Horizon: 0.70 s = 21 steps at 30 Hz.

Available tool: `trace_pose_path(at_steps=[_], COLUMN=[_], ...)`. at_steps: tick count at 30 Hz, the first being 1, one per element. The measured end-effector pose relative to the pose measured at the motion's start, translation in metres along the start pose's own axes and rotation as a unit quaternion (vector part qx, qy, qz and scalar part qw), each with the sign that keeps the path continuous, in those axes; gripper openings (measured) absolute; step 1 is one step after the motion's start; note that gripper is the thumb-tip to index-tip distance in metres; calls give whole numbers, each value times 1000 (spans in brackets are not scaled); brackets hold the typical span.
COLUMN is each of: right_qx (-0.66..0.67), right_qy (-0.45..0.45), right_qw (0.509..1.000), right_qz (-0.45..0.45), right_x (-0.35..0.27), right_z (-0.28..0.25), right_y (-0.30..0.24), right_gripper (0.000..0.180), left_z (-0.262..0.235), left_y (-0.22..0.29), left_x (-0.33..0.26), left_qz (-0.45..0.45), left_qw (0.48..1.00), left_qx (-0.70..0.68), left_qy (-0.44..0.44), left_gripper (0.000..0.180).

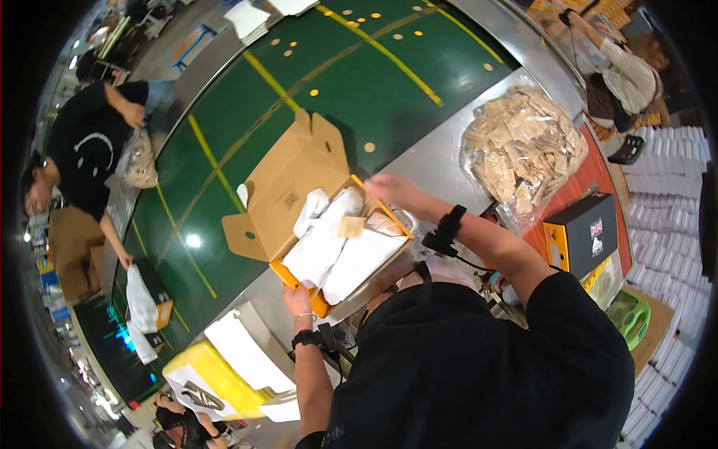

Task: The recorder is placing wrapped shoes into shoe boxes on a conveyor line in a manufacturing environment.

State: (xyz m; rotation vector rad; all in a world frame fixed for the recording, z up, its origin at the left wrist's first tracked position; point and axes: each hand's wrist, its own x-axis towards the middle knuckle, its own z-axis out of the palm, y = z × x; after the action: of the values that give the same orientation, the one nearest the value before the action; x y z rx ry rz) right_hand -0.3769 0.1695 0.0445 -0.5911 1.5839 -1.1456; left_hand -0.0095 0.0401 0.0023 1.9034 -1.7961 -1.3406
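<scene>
An open cardboard box (288, 179) with orange outer sides rests at the edge of the green belt, its brown lid folded back. White paper (314, 258) fills it, covering whatever lies beneath. On the paper is a small brown paper packet (351, 227). My left hand (297, 301) grips the box's near left corner. Beside the far right corner is my right hand (395, 193), blurred, its fingers by the rim; whether they close on it is unclear. A clear plastic bag (523, 150) full of similar brown packets lies to my right.
Small orange discs (314, 93) dot the yellow-striped green belt (404, 67). A black-and-orange box (582, 233) stands on the red surface at right. White sheets and yellow wrapping (217, 374) lie at lower left. Across the belt a person (90, 142) holds a bag; others are farther off.
</scene>
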Motion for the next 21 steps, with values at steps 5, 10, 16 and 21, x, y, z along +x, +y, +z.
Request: trace_pose_path(at_steps=[5, 10, 16, 21], right_qx=[147, 415, 290, 11], right_qy=[132, -116, -126, -62], right_qw=[976, 902, 940, 965], right_qz=[89, -37, -128, -255], right_x=[59, 89, 32, -38], right_z=[4, 28, 24, 41], right_y=[-15, -65, -86, -91], right_gripper=[62, 61, 70, 79], left_z=[-16, -59, -66, -57], left_y=[26, 38, 91, 97], left_x=[-19, -39, -35, -58], left_qz=[28, -72, 201, 271], left_qw=[985, 968, 939, 945], left_qx=[-166, -241, -247, 73], left_qy=[-49, 9, 129, 171], left_gripper=[66, 64, 64, 32])
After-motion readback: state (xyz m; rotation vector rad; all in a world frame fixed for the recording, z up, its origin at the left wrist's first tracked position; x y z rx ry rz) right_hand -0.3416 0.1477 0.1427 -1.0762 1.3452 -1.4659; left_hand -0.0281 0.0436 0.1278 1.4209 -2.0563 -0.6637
